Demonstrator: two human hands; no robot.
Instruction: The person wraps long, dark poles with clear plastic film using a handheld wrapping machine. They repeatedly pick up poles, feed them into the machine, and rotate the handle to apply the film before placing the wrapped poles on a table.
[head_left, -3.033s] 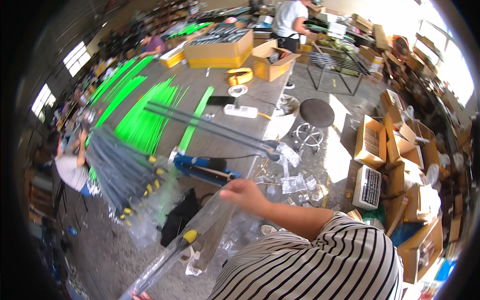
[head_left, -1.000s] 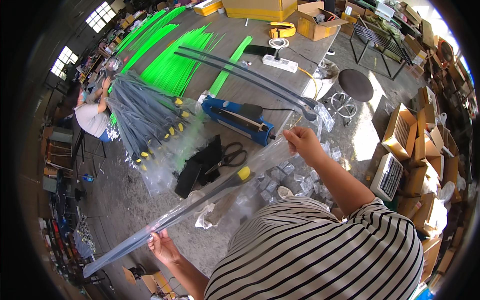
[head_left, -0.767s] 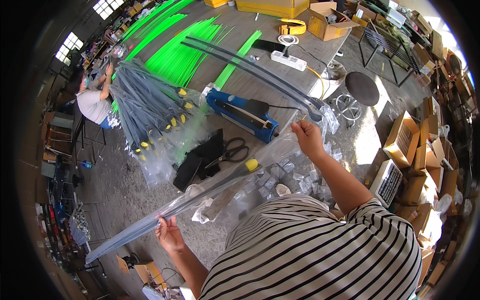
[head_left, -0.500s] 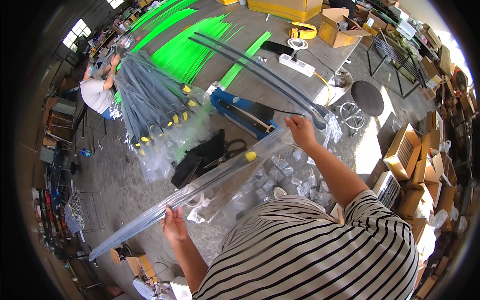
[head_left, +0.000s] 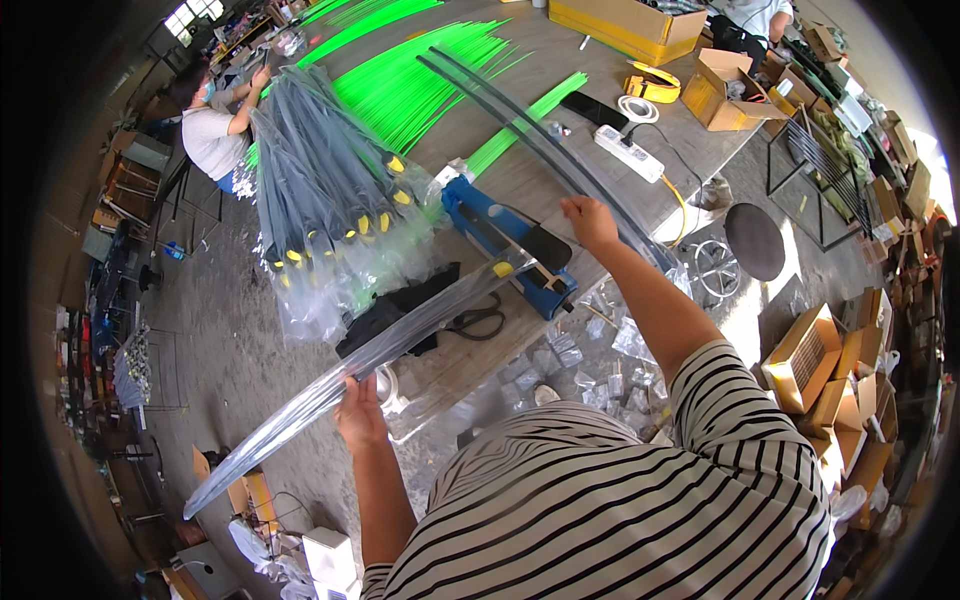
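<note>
Fingers (head_left: 352, 392) of the left hand (head_left: 358, 412) curled up around a long clear sleeve (head_left: 400, 335), gripping it partway along. Sleeve slanted from low left, out past the table edge, up to the blue sealer (head_left: 505, 245), with a dark rod and a yellow cap (head_left: 503, 268) showing inside near the upper end. Right hand (head_left: 588, 222) reached out over the table (head_left: 520, 170) beyond the sealer, fingers bent downward, just beside two long dark rods (head_left: 545, 155); cannot tell whether anything is pinched there. Black scissors (head_left: 482, 320) lying flat just under the sleeve, next to a dark cloth (head_left: 395, 305). Heap of bagged grey rods with yellow caps (head_left: 320, 210) to the left of the sealer, spilling over the table edge. Bright green rods (head_left: 420, 75) fanned out farther back, a separate green bundle (head_left: 525, 120) between them and the dark rods. White power strip (head_left: 626, 152) and a tape roll (head_left: 636, 108) near the far right of the table, yellow box (head_left: 625, 25) beyond. Small clear bags (head_left: 590, 365) scattered near the striped shirt (head_left: 620, 500). Round black stool (head_left: 755, 240) on the floor to the right, cartons (head_left: 815, 360) stacked beyond it. Another person (head_left: 215, 130) seated at far left by the grey rods.
</note>
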